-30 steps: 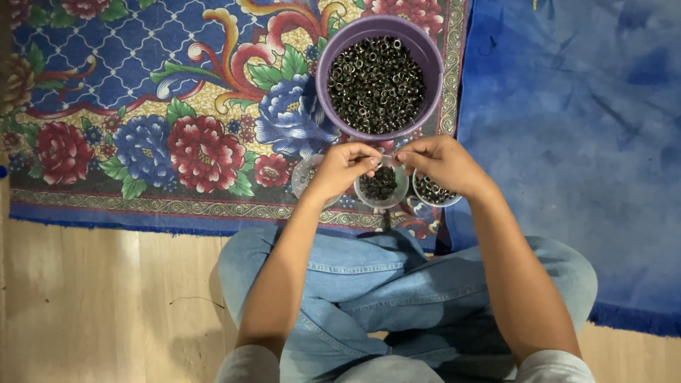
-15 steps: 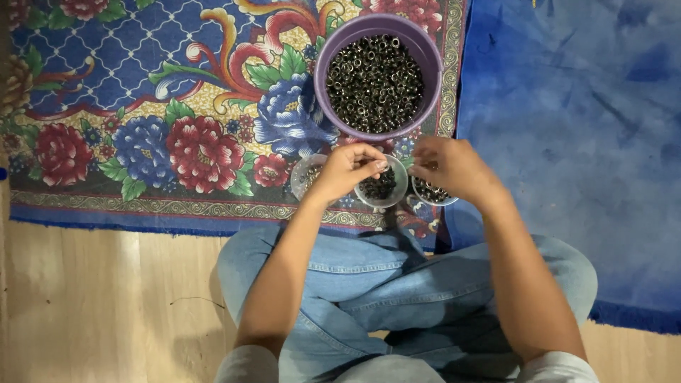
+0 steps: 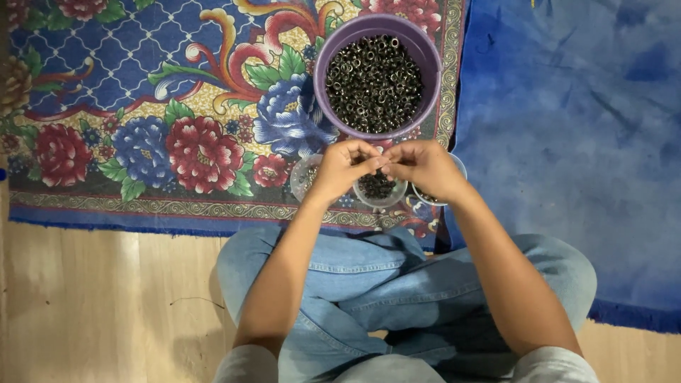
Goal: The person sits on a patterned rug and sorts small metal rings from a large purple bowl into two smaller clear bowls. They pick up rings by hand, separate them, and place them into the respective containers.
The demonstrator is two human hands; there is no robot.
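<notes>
My left hand (image 3: 342,169) and my right hand (image 3: 424,168) meet fingertip to fingertip over a small clear cup (image 3: 379,189) of dark metal rings. Something tiny seems pinched between the fingers, too small to make out. A purple bowl (image 3: 378,76) full of the same dark rings stands just beyond the hands. Another clear cup (image 3: 303,177) sits left of my left hand, and a third (image 3: 454,167) is mostly hidden under my right hand.
Everything rests on a floral rug (image 3: 177,128) with a blue mat (image 3: 567,142) to its right. My crossed legs in blue jeans (image 3: 369,284) lie on a wooden floor (image 3: 99,298) in front of the rug.
My right hand moved left from the right-hand cup to meet my left hand over the middle cup. The bowl and cups stayed put.
</notes>
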